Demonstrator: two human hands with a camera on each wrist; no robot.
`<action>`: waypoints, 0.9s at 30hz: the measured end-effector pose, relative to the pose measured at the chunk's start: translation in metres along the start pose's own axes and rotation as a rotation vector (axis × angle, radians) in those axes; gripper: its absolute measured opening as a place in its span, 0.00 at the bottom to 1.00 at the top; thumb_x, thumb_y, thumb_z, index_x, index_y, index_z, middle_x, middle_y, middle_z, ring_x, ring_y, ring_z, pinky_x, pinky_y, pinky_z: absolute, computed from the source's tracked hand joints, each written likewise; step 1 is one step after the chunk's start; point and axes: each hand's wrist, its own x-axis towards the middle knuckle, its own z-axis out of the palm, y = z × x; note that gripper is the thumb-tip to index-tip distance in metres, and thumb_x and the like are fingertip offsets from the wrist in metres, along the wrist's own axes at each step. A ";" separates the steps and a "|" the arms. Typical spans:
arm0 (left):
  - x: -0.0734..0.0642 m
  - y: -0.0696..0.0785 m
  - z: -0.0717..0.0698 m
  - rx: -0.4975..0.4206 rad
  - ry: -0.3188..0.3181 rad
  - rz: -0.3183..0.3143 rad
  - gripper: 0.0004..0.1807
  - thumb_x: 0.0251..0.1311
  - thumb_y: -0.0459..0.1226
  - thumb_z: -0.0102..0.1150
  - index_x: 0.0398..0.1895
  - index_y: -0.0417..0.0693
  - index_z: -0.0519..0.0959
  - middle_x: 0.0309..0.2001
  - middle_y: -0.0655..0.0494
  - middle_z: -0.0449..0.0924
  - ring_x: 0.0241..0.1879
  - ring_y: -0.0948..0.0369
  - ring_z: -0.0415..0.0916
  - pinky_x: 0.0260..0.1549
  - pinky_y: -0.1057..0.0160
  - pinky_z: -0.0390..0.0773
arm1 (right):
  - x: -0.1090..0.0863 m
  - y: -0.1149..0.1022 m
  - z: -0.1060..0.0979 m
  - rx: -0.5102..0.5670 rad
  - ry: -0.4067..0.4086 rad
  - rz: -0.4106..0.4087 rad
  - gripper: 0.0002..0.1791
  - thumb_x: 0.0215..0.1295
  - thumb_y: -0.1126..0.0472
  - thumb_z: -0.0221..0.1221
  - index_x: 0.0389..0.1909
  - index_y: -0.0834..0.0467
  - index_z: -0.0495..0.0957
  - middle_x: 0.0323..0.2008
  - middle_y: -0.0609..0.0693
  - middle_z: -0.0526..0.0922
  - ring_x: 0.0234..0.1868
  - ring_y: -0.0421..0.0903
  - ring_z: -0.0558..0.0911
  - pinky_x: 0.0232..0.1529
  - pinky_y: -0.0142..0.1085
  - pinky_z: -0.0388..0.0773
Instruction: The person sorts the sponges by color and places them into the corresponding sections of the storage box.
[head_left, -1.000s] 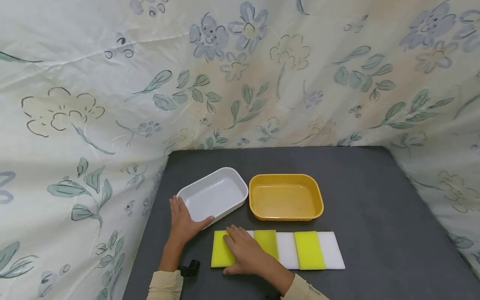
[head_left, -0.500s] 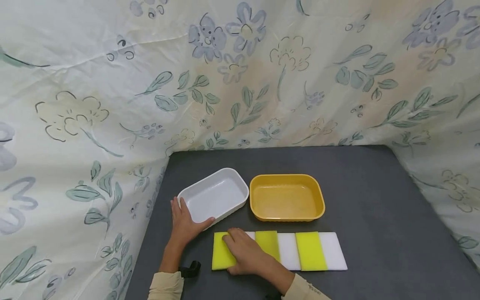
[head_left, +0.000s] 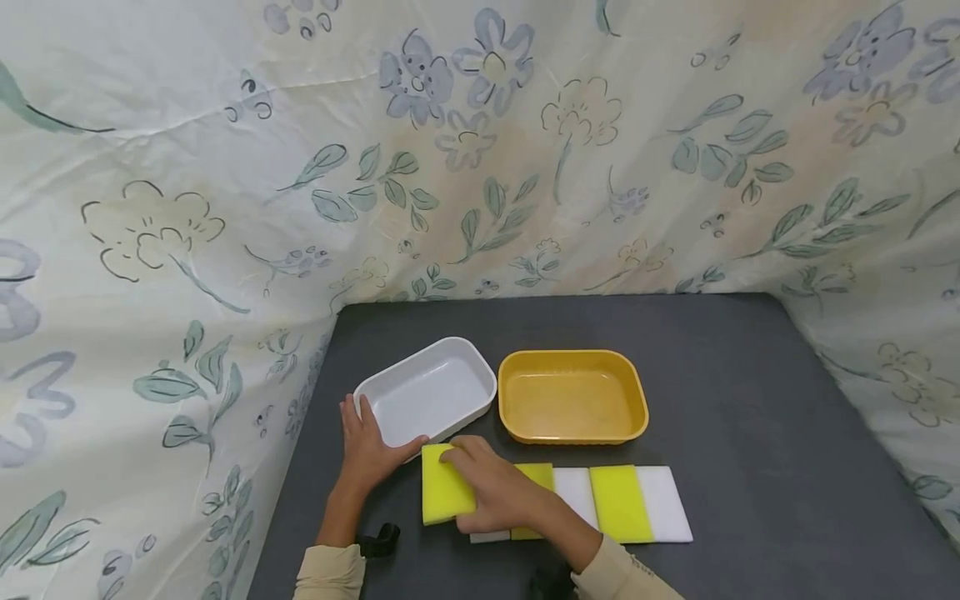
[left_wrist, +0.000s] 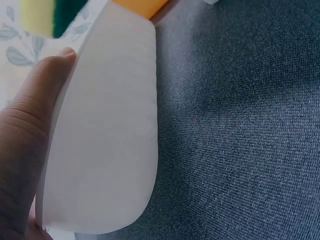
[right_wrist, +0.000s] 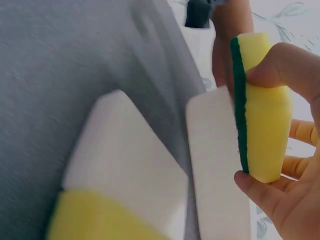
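Note:
My right hand [head_left: 506,492] pinches a yellow scouring sponge [head_left: 444,487] with a green scrub side, seen edge-on in the right wrist view [right_wrist: 265,120]. It is lifted above the row, near the front rim of the white tray [head_left: 431,392]. My left hand [head_left: 372,446] rests at that tray's near left corner, fingers and thumb spread along the rim. The thumb [left_wrist: 42,90] lies straight on the edge in the left wrist view. Under and beside my right hand, yellow sponges [head_left: 621,504] alternate with white sponges [head_left: 663,504]; my hand hides part of the row.
A yellow tray [head_left: 573,437] stands right of the white one, close to its corner. Both trays show bare insides. A dark grey cloth [head_left: 750,417] covers the table. Floral curtain [head_left: 585,167] hangs behind and at both sides.
My right hand has taken hold of the leftmost yellow sponge and raised it off the table, slightly towards the white tray. My left hand has stayed on the tray.

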 end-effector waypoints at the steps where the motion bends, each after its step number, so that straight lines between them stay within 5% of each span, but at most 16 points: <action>1: -0.001 0.000 0.000 -0.002 -0.001 -0.002 0.76 0.42 0.61 0.76 0.78 0.33 0.34 0.77 0.33 0.26 0.76 0.36 0.24 0.66 0.31 0.45 | 0.000 0.001 -0.003 -0.001 0.012 -0.006 0.41 0.52 0.53 0.68 0.68 0.52 0.65 0.69 0.51 0.62 0.64 0.46 0.63 0.54 0.35 0.74; 11: -0.008 0.000 0.005 0.001 0.014 -0.014 0.77 0.41 0.63 0.75 0.78 0.33 0.35 0.78 0.33 0.26 0.76 0.37 0.24 0.67 0.31 0.45 | 0.007 0.017 -0.029 -0.020 0.094 0.014 0.37 0.55 0.55 0.65 0.69 0.52 0.70 0.74 0.55 0.59 0.69 0.49 0.62 0.58 0.43 0.73; 19: -0.010 0.000 0.007 0.004 0.031 -0.009 0.76 0.40 0.64 0.75 0.78 0.32 0.36 0.78 0.32 0.27 0.76 0.37 0.24 0.66 0.31 0.45 | 0.020 0.028 -0.040 -0.048 0.034 0.022 0.30 0.61 0.57 0.60 0.67 0.55 0.74 0.76 0.58 0.58 0.76 0.59 0.54 0.69 0.54 0.60; 27: -0.012 0.001 0.006 -0.011 0.043 0.007 0.75 0.40 0.61 0.76 0.78 0.30 0.38 0.77 0.31 0.28 0.75 0.35 0.25 0.65 0.29 0.46 | 0.024 0.026 -0.042 -0.051 0.019 0.002 0.25 0.73 0.67 0.50 0.70 0.59 0.71 0.74 0.59 0.62 0.73 0.53 0.63 0.66 0.46 0.67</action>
